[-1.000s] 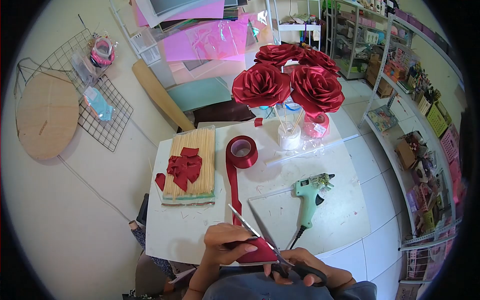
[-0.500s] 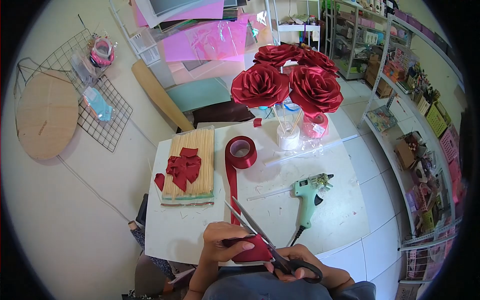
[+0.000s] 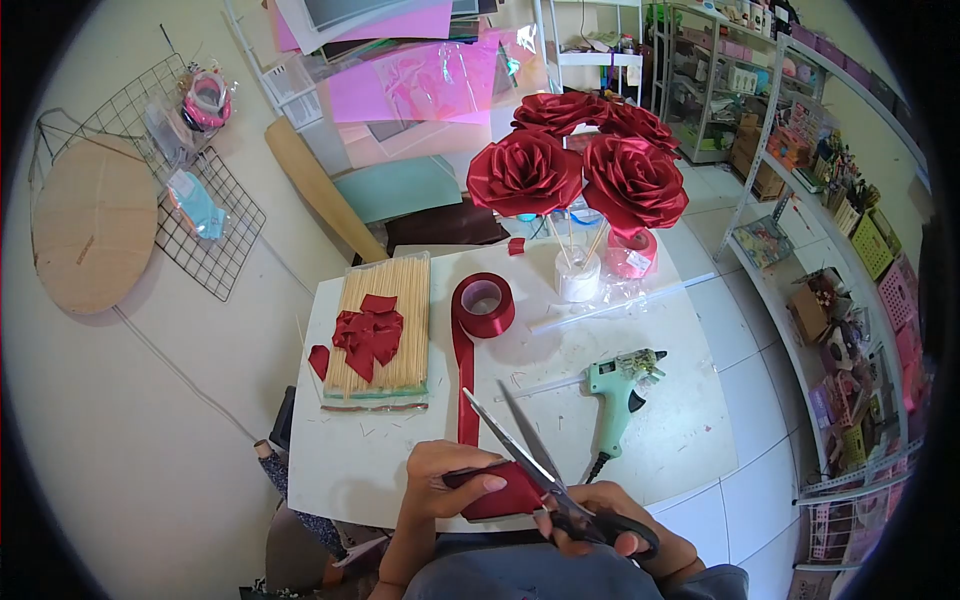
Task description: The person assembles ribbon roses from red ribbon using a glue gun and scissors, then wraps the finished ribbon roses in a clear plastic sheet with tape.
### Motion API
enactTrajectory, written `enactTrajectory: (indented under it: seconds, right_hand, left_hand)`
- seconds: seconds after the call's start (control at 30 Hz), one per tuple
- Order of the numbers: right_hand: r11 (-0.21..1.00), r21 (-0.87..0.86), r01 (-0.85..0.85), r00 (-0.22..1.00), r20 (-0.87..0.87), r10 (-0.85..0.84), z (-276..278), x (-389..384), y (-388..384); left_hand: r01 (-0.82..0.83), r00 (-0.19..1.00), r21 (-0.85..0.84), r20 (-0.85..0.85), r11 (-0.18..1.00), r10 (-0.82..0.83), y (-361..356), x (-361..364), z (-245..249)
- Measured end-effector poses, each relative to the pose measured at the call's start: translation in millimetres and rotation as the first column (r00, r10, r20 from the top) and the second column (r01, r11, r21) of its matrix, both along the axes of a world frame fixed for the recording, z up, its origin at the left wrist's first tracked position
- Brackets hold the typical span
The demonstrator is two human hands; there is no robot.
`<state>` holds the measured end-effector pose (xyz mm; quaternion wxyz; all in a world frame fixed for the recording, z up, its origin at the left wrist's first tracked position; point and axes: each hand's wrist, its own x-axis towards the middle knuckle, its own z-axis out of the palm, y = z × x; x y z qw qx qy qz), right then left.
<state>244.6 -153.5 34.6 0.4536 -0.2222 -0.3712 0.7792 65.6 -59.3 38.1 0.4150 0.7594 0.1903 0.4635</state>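
My left hand [image 3: 446, 482] pinches a folded piece of dark red satin ribbon [image 3: 508, 493] at the table's front edge. In my right hand [image 3: 600, 515] are scissors [image 3: 530, 445] with black handles, their blades parted and pointing away from me, lying over the ribbon's right end. Beyond the hands a roll of red ribbon [image 3: 497, 322] lies on its side, its loose tail running toward me. To the left, cut red ribbon pieces [image 3: 370, 335] rest on a pack of wooden sticks [image 3: 410, 290]. A mint-green glue gun [image 3: 610, 405] lies to the right.
Several red ribbon roses [image 3: 525, 172] on sticks stand in a white holder [image 3: 578, 278] at the back of the white table [image 3: 400, 465]. Beside it is a pink roll [image 3: 632, 255]. A clear glue stick [image 3: 600, 310] lies nearby. Loaded metal shelves [image 3: 775, 170] line the right.
The scissors have shifted slightly right, with their blades opened wider. My left hand still holds the ribbon piece, nearly in the same place.
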Motion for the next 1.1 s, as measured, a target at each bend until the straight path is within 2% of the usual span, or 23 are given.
enactTrajectory:
  seconds: [0.1, 0.17, 0.2, 0.23, 0.27, 0.3, 0.37, 0.4, 0.43, 0.5, 0.53, 0.57, 0.6, 0.63, 0.67, 0.7, 0.73, 0.77, 0.83, 0.9, 1.03, 1.1]
  right_hand:
    - [0.998, -0.005, -0.06, 0.994, 0.096, 0.061, 13.9, 13.7, 2.7]
    - [1.0, 0.009, -0.003, 0.993, 0.114, 0.002, 15.1, 11.9, 3.3]
    - [0.988, 0.096, 0.119, 0.919, 0.367, -0.146, 15.4, 10.0, 5.0]
    - [0.955, 0.211, 0.21, 0.761, 0.578, -0.296, 16.3, 9.0, 6.8]
    - [0.942, 0.304, 0.143, 0.566, 0.755, -0.33, 19.1, 9.7, 10.1]
    - [0.941, 0.308, 0.138, 0.565, 0.756, -0.33, 19.3, 6.0, 11.5]
    - [0.908, 0.416, 0.046, 0.074, 0.905, -0.418, 16.0, -6.5, 15.4]
    - [0.939, 0.344, -0.02, 0.004, 0.939, -0.344, 10.1, -9.9, 18.5]
    - [0.937, 0.348, -0.021, 0.003, 0.937, -0.348, 4.8, -14.5, 20.4]
    - [0.927, 0.359, -0.109, -0.098, 0.924, -0.369, -3.2, -24.1, 23.2]
    - [0.91, 0.397, -0.121, -0.051, 0.913, -0.405, -4.4, -27.3, 25.3]
    - [0.909, 0.401, -0.119, -0.057, 0.911, -0.409, -6.8, -31.5, 28.3]
    - [0.887, 0.46, 0.043, 0.215, 0.863, -0.458, -9.5, -36.3, 31.6]
    - [0.859, 0.466, 0.211, 0.457, 0.73, -0.508, -9.7, -41.1, 34.2]
    - [0.878, 0.387, 0.283, 0.565, 0.672, -0.479, -3.6, -46.4, 35.2]
    - [0.877, 0.389, 0.281, 0.561, 0.675, -0.479, -4.5, -53.7, 37.6]
    - [0.803, 0.385, 0.455, 0.684, 0.425, -0.592, -7.8, -61.3, 41.0]
    - [0.72, 0.324, 0.614, 0.722, 0.138, -0.678, -9.3, -65.3, 42.7]
    - [0.721, 0.318, 0.616, 0.711, 0.171, -0.682, -2.1, -64.4, 43.2]
    - [0.672, 0.22, 0.707, 0.667, 0.108, -0.737, 0.5, -64.4, 42.1]
    - [0.597, 0.236, 0.767, 0.584, 0.13, -0.801, -0.9, -62.5, 40.9]
    - [0.573, 0.236, 0.785, 0.556, 0.14, -0.819, -1.4, -63.6, 41.8]
  left_hand:
    - [-0.185, 0.982, -0.079, 0.029, 0.98, 0.188, 1.9, -6.0, -7.7]
    - [-0.27, 0.948, -0.136, 0.134, 0.953, 0.288, 6.9, -11.1, -10.8]
    - [-0.348, 0.92, -0.111, 0.152, 0.931, 0.362, 9.6, -15.3, -11.9]
    - [-0.424, 0.885, -0.087, 0.173, 0.901, 0.433, 11.8, -20.3, -11.7]
    - [-0.477, 0.856, -0.096, 0.176, 0.874, 0.487, 14.1, -24.9, -9.6]
    - [-0.504, 0.837, -0.079, 0.201, 0.86, 0.508, 15.3, -26.3, -3.3]
    - [-0.556, 0.821, -0.036, 0.129, 0.83, 0.556, 18.5, -37.7, 1.1]
    - [-0.559, 0.819, -0.035, 0.132, 0.829, 0.558, 18.2, -39.2, 3.3]
    - [-0.588, 0.801, -0.038, 0.111, 0.808, 0.588, 17.6, -40.3, 6.5]
    - [-0.614, 0.783, -0.041, 0.097, 0.788, 0.614, 16.4, -42.5, 9.5]
    - [-0.616, 0.779, -0.05, 0.116, 0.786, 0.617, 15.0, -44.0, 9.3]
    - [-0.617, 0.774, -0.058, 0.135, 0.785, 0.618, 14.1, -45.5, 8.6]
    - [-0.614, 0.775, -0.058, 0.143, 0.787, 0.616, 12.7, -46.0, 6.9]
    - [-0.619, 0.759, -0.086, 0.188, 0.78, 0.623, 10.6, -44.8, 4.5]
    - [-0.623, 0.741, -0.116, 0.23, 0.774, 0.631, 8.8, -42.7, 2.9]
    - [-0.622, 0.74, -0.119, 0.234, 0.774, 0.63, 6.8, -38.6, 2.2]
    - [-0.605, 0.75, -0.116, 0.251, 0.788, 0.613, 4.1, -32.6, 1.6]
    - [-0.587, 0.76, -0.111, 0.268, 0.802, 0.593, 1.9, -26.6, 1.4]
    - [-0.575, 0.777, -0.159, 0.202, 0.803, 0.596, -6.1, -13.9, -0.1]
    - [-0.509, 0.84, -0.101, 0.159, 0.855, 0.519, -8.4, -8.0, -8.6]
    - [-0.458, 0.877, -0.103, 0.108, 0.883, 0.467, -10.4, -4.2, -8.1]
    - [-0.438, 0.895, -0.041, 0.076, 0.898, 0.44, -11.9, -2.9, -11.6]
